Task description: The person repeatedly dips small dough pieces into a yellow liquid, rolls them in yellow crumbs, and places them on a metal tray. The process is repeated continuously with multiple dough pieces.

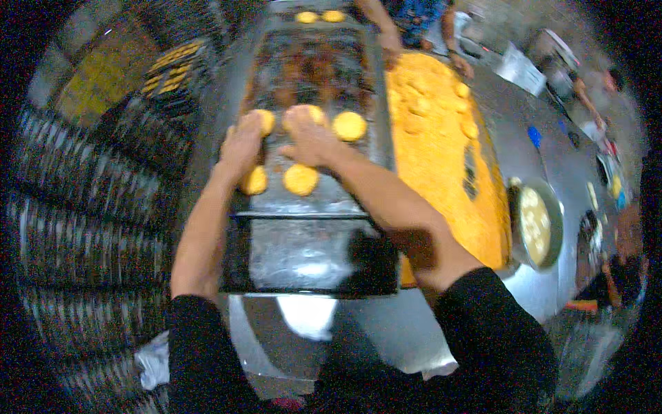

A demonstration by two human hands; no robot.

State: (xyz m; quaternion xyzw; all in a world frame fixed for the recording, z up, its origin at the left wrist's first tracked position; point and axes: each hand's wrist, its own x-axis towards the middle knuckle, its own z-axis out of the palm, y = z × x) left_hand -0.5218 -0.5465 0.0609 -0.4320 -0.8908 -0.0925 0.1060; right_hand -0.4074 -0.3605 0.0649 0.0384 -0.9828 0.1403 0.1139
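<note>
A dark, worn baking tray (331, 199) lies before me with several round yellow dough discs on it. My left hand (243, 142) is laid palm down at the tray's left edge, its fingers against a disc (267, 122). Flat over another disc (316, 115) lies my right hand (310, 137), thumb held apart; the fingers partly cover that disc. To its right sits an uncovered disc (349, 126). Nearer to me are two more, one by my left wrist (255, 180) and one in the middle (300, 179). Blur softens the fingertips.
A yellow, crumbly dough mass (429, 150) spreads along the tray's right side, with another person's hand (462, 66) at its far end. A bowl (553, 227) of pale pieces in liquid stands on the metal table (496, 124). Stacked trays or racks (93, 243) line the left.
</note>
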